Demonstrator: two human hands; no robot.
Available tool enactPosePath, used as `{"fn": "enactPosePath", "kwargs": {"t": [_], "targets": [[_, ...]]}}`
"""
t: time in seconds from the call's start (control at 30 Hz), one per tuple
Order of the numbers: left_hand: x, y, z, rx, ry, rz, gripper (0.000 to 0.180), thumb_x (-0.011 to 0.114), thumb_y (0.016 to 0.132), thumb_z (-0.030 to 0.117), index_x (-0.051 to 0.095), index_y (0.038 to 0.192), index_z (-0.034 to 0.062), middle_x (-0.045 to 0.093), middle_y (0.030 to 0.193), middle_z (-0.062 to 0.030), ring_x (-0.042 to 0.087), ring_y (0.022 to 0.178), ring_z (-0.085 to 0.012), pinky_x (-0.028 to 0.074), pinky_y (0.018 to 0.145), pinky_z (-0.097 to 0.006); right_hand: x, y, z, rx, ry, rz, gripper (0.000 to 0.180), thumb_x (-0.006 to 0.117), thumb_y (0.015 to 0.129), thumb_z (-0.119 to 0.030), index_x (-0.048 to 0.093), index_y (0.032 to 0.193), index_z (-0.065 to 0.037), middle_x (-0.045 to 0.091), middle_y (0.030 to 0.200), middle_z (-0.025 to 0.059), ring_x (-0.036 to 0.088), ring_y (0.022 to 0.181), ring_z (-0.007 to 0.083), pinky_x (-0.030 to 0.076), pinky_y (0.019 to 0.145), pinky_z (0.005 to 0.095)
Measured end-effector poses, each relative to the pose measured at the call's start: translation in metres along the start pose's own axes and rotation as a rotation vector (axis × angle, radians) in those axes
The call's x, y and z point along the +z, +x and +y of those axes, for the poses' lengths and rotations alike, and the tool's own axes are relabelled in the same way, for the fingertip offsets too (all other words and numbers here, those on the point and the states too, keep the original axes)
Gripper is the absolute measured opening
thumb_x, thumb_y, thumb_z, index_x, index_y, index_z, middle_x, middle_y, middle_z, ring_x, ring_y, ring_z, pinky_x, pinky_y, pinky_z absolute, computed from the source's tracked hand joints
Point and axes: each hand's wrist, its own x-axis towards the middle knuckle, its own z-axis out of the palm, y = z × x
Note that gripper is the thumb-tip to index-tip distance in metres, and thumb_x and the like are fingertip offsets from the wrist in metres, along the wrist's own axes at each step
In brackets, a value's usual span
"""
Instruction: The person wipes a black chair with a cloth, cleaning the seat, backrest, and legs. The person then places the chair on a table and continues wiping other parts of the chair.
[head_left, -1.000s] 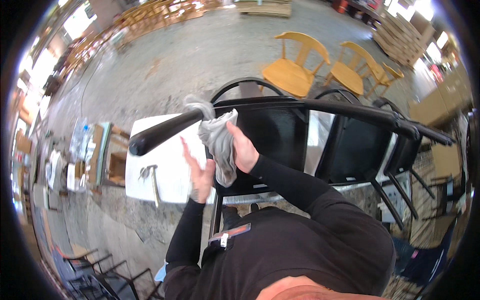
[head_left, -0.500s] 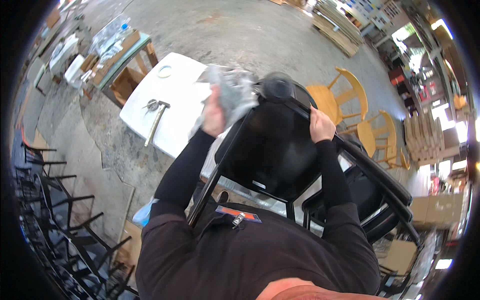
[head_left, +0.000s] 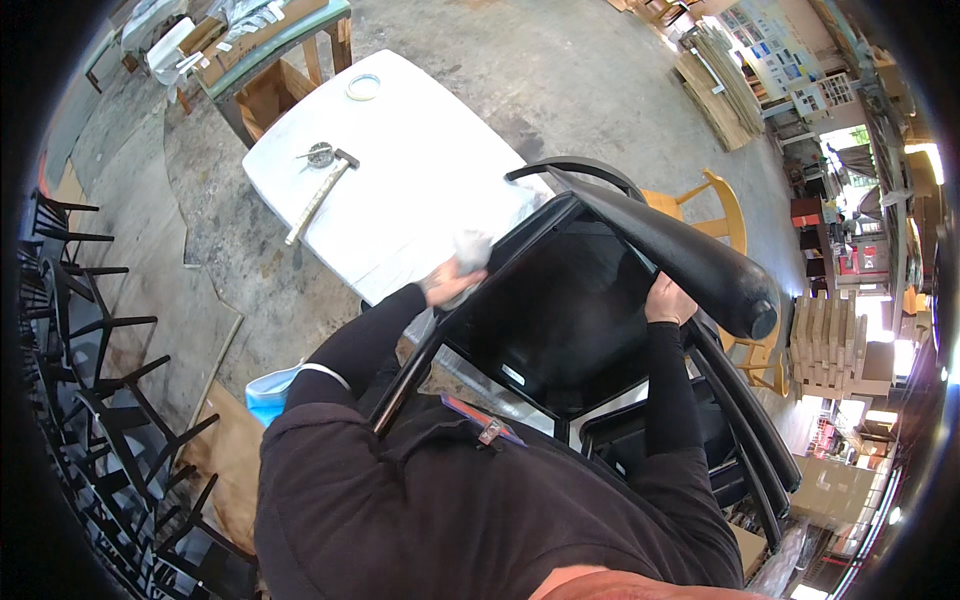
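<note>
At a white table (head_left: 410,170) on grey floor (head_left: 500,65), left fingers (head_left: 459,282) clutch grey cloth (head_left: 473,250) beside a black chair (head_left: 550,310); right fingers (head_left: 664,291) grip its edge.

the person wears a faded black top (head_left: 480,505) with snug, darker sleeves (head_left: 672,385) reaching the wrists. a reddish, blue-edged badge (head_left: 468,410) with a metal clip (head_left: 490,433) shows in front; a light-blue mask (head_left: 266,398) loops the left arm. the hands (head_left: 671,301) are bare.

A worn grey concrete floor (head_left: 560,75) spreads out, with dark chairs (head_left: 120,430) crowding the left. Bright daylight fills a window (head_left: 848,138) near a poster-covered wall (head_left: 765,45).
</note>
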Motion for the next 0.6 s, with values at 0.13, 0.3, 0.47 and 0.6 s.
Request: {"fn": "enactPosePath", "kwargs": {"t": [0.13, 0.3, 0.47, 0.6], "targets": [[-0.01, -0.046, -0.022, -0.533, -0.378, -0.2, 0.065, 0.056, 0.097, 0.047, 0.042, 0.142, 0.0018, 0.055, 0.133, -0.0125, 0.051, 0.123, -0.0195, 0.039, 0.106, -0.035, 0.004, 0.0, 0.005, 0.014, 0.119, 0.049, 0.045, 0.046, 0.097, -0.035, 0.064, 0.123, -0.003, 0.061, 0.128, 0.0209, 0.058, 0.118, 0.0406, 0.045, 0.1, 0.0451], [0.016, 0.057, 0.058, -0.218, -0.903, -0.072, 0.041, 0.046, 0.104, 0.03, 0.052, 0.134, 0.0025, 0.057, 0.129, -0.0043, 0.055, 0.111, -0.0136, 0.042, 0.098, -0.029, 0.018, 0.001, 0.015, -0.163, 0.005, 0.192, 0.036, 0.039, 0.097, -0.025, 0.07, 0.109, -0.009, 0.069, 0.111, 0.0081, 0.064, 0.103, 0.0253, 0.049, 0.091, 0.0389], [0.008, 0.154, 0.126, -0.246, -1.079, -0.203, 0.04, 0.053, 0.094, 0.016, 0.056, 0.131, 0.0016, 0.064, 0.121, -0.0084, 0.062, 0.108, -0.0158, 0.048, 0.095, -0.03, 0.014, -0.002, 0.016, -0.198, 0.036, 0.219, 0.035, 0.043, 0.098, -0.027, 0.069, 0.11, -0.007, 0.069, 0.11, 0.0122, 0.065, 0.101, 0.0297, 0.05, 0.089, 0.0394], [-0.006, 0.142, 0.128, -0.138, -0.883, -0.156, 0.039, 0.067, 0.093, 0.021, 0.058, 0.126, 0.0016, 0.065, 0.116, -0.0075, 0.059, 0.109, -0.016, 0.046, 0.096, -0.03, 0.009, -0.003, 0.014, -0.202, -0.04, 0.148, 0.046, 0.044, 0.096, -0.035, 0.067, 0.118, -0.002, 0.063, 0.122, 0.022, 0.06, 0.111, 0.0423, 0.048, 0.095, 0.0467]]}}
